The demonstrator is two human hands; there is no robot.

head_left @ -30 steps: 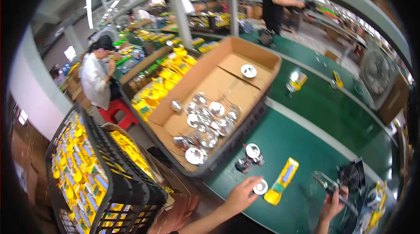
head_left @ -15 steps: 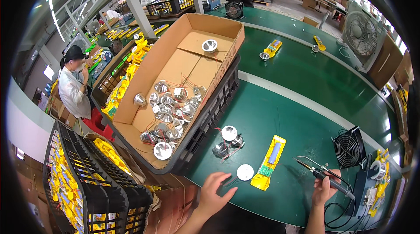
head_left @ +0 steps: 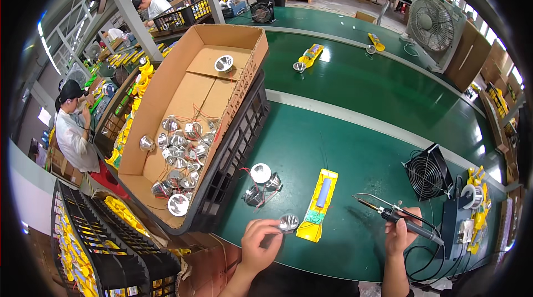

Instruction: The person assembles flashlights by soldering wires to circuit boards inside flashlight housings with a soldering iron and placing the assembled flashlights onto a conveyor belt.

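Note:
My left hand (head_left: 262,244) pinches a silver reflector cup (head_left: 288,222) by its edge, just above the green bench. Right beside the cup lies a yellow plastic housing (head_left: 309,231) with a blue cylindrical cell (head_left: 323,192) and a small green circuit board (head_left: 315,216) on it. Thin wires rise from its far end. In my right hand (head_left: 401,232) is a soldering iron (head_left: 392,215), its tip pointing left toward the housing but apart from it. Further left on the bench stand several more reflector cups (head_left: 254,196), one showing a white face (head_left: 260,173).
A cardboard box (head_left: 191,83) of reflectors rests on a black crate (head_left: 230,169) at left. To the right are a small black fan (head_left: 428,172) and a soldering station (head_left: 456,225) with a solder spool (head_left: 472,196). Beyond runs a green conveyor (head_left: 355,83). A co-worker (head_left: 75,127) is at far left.
My left hand, open beside the white-faced reflector before, has closed on it and tipped it so its silver inside shows. The view has swung right. The iron stays in my right hand.

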